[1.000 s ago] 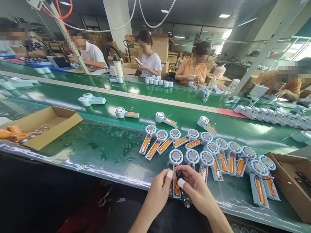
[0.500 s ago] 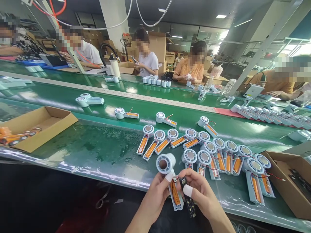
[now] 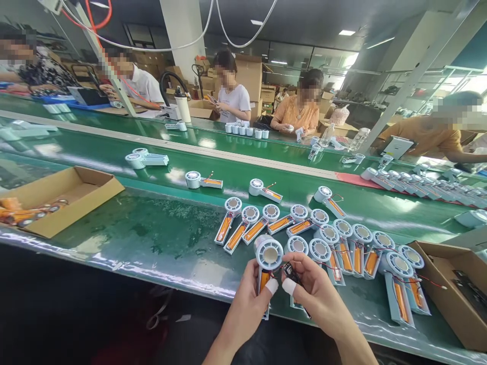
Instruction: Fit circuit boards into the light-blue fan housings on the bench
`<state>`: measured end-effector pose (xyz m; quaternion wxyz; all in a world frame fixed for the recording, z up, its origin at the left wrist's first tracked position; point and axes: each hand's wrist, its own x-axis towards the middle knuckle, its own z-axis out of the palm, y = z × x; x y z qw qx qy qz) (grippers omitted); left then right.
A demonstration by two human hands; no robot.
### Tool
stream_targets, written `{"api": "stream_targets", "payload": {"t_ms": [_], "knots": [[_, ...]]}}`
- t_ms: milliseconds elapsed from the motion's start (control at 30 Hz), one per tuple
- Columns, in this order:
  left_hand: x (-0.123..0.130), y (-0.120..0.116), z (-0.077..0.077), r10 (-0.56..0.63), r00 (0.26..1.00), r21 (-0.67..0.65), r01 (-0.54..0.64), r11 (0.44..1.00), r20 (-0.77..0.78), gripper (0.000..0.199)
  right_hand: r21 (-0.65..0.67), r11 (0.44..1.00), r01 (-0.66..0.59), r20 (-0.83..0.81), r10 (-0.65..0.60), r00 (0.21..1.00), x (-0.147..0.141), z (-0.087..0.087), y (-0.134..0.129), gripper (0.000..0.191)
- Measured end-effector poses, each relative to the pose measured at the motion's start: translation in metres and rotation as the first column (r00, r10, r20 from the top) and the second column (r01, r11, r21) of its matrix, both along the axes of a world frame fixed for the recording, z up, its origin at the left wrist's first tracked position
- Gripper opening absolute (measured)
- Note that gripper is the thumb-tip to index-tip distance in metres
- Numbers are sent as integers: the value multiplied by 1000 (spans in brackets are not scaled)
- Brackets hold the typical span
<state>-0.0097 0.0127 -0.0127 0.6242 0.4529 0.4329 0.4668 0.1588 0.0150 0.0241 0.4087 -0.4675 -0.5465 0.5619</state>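
My left hand (image 3: 249, 309) grips a pale blue fan unit (image 3: 269, 254) by its handle, the round head up and an orange battery showing in the open handle. Close beside it, my right hand (image 3: 317, 294) is closed around a black circuit board (image 3: 291, 272), held at a slant. White coverings wrap both thumbs. Several more fan units (image 3: 271, 211) with orange batteries and thin wires lie just beyond and to the right of my hands. Whether a wire joins the board to the held unit cannot be made out.
An open carton (image 3: 456, 296) with black boards stands at the right; another carton (image 3: 79, 203) with orange parts is at the left. Fan units lie on the green belt (image 3: 228, 165) beyond. Several people sit across it.
The held fan unit has turned, its head now facing me more and its handle more upright. The board sits more inside my right hand. Units on the belt have shifted slightly right in view.
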Motion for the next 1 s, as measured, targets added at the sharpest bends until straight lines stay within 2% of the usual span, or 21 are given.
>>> {"api": "stream_targets", "payload": {"t_ms": [100, 167, 267, 333, 433, 533, 567, 633, 700, 767, 867, 933, 1000], "knots": [[0, 2, -1, 44, 987, 51, -37, 998, -152, 37, 79, 997, 24, 151, -36, 988, -1, -1, -1, 37], [0, 2, -1, 97, 970, 67, -84, 994, -222, 39, 149, 986, 81, 275, -119, 954, -2, -5, -3, 39], [0, 2, -2, 156, 956, 74, -142, 987, -250, 40, 285, 949, 136, 499, -268, 824, -2, -11, -4, 31], [1, 2, -2, 168, 956, 66, -157, 985, -242, 39, 360, 932, 55, 638, -288, 714, 1, -11, -5, 23], [0, 2, 1, 146, 961, 48, -139, 989, -235, 36, 307, 937, -164, 791, -155, 592, 6, 2, -5, 29], [0, 3, 8, 100, 970, -4, -104, 995, -222, 29, 130, 924, -359, 820, 103, 562, 10, 21, -7, 16], [0, 4, 11, 87, 973, -21, -94, 995, -215, 26, 91, 911, -403, 805, 171, 568, 10, 26, -8, 12], [0, 5, 17, 62, 979, -50, -73, 996, -194, 21, 68, 897, -436, 747, 244, 618, 7, 31, -9, 17], [0, 5, 22, 44, 987, -81, -57, 995, -155, 19, 62, 912, -406, 632, 279, 723, 1, 27, -11, 12], [0, 5, 25, 34, 992, -118, -48, 992, -119, 21, 7, 943, -332, 435, 296, 850, -6, 15, -12, 25], [0, 2, 25, 26, 996, -140, -37, 989, -80, 28, -125, 967, -221, 76, 231, 970, -14, -9, -16, 41], [1, -1, 22, 33, 999, -135, -36, 990, -24, 32, -168, 973, -156, -84, 144, 986, -18, -22, -18, 51], [3, -3, 19, 34, 998, -127, -27, 991, 53, 34, -176, 982, -74, -147, 49, 988, -21, -32, -19, 56]]}}
